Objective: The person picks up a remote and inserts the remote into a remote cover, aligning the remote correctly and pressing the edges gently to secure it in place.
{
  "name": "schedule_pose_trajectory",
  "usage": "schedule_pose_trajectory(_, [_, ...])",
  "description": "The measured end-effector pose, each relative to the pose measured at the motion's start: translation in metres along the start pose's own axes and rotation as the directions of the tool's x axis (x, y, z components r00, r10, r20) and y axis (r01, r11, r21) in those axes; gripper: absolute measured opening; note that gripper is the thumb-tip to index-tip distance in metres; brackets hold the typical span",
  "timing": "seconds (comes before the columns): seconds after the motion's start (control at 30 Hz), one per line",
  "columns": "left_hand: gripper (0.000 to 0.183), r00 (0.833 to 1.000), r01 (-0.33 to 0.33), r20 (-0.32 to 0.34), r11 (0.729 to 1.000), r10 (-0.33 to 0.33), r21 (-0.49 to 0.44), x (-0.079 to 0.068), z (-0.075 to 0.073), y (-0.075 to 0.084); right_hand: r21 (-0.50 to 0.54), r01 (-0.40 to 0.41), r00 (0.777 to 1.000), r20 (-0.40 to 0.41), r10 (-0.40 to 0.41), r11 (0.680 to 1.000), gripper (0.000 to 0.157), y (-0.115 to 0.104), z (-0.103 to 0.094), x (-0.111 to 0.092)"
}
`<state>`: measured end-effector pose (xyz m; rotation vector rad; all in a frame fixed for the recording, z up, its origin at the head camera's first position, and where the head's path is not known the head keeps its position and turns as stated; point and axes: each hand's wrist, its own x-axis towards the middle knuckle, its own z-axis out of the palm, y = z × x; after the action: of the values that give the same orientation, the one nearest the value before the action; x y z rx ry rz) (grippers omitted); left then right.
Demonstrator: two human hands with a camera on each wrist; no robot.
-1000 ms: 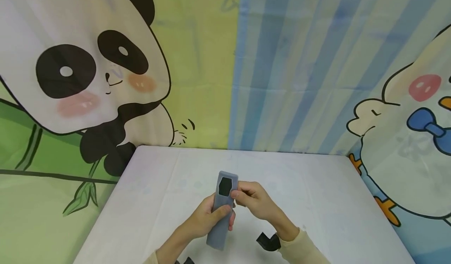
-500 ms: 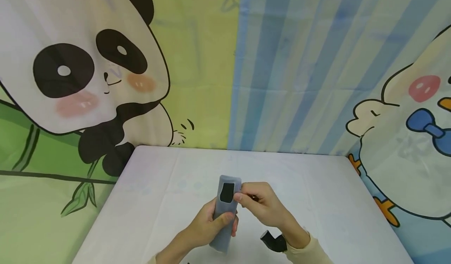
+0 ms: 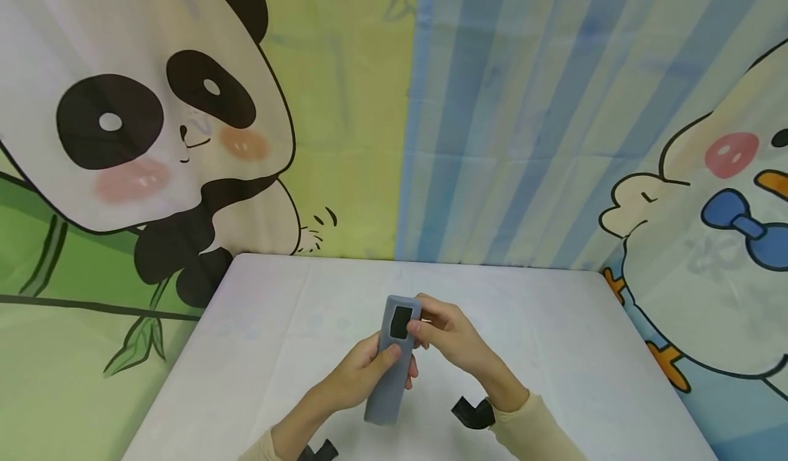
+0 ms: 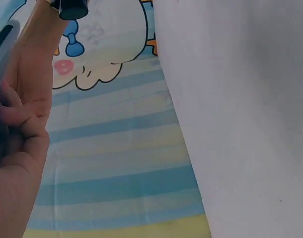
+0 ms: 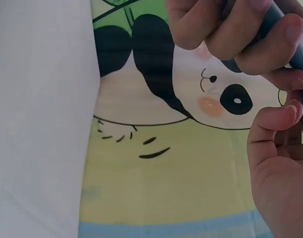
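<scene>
A long, slim grey case [image 3: 389, 375] with a dark window framed in white near its top end is held up over the table in the head view. My left hand [image 3: 357, 372] grips it around the middle, thumb across the front and fingertips showing past the right edge. At its upper right edge my right hand [image 3: 455, 334] pinches it, thumb on the front beside the window and fingers at the side and behind. The left wrist view catches only a sliver of the case [image 4: 0, 59]. Curled left-hand fingers [image 5: 230, 37] wrap the case in the right wrist view.
The white table [image 3: 542, 338] lies below both hands. A printed curtain [image 3: 345, 119] with a panda and a chick hangs behind and around it. Black camera pieces [image 3: 475, 414] sit at the wrists.
The case dipped a little toward me, then rose again with both hands. My right fingers now sit higher along its upper edge, and its face has turned slightly.
</scene>
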<state>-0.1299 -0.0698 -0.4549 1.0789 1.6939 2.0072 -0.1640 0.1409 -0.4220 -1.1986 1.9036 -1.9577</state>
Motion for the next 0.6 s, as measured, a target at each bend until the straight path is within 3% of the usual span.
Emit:
schedule_pose_trajectory(0.13, [0.029,0.997,0.077,0.008,0.997,-0.077,0.02,0.0,-0.007,0.002,0.005,-0.025,0.999,-0.034,0.025,1.0,0.008,0.004,0.001,0.003])
schedule_pose_trajectory(0.3, [0.024,0.974,0.21,-0.116,0.967,-0.195,0.141,0.0,-0.01,0.004,-0.032,-0.06,0.989,-0.14,0.055,0.998,0.011,0.007,0.007,0.004])
schedule_pose_trajectory(0.43, [0.024,0.968,0.227,-0.147,0.958,-0.202,0.177,0.0,-0.011,0.005,-0.047,-0.088,0.982,-0.174,0.079,0.995,0.008,0.005,0.011,0.005])
schedule_pose_trajectory(0.6, [0.027,0.979,0.18,-0.145,0.947,-0.146,0.266,0.0,-0.02,0.005,0.033,-0.084,0.991,-0.1,0.087,0.996,0.013,0.006,0.008,0.006])
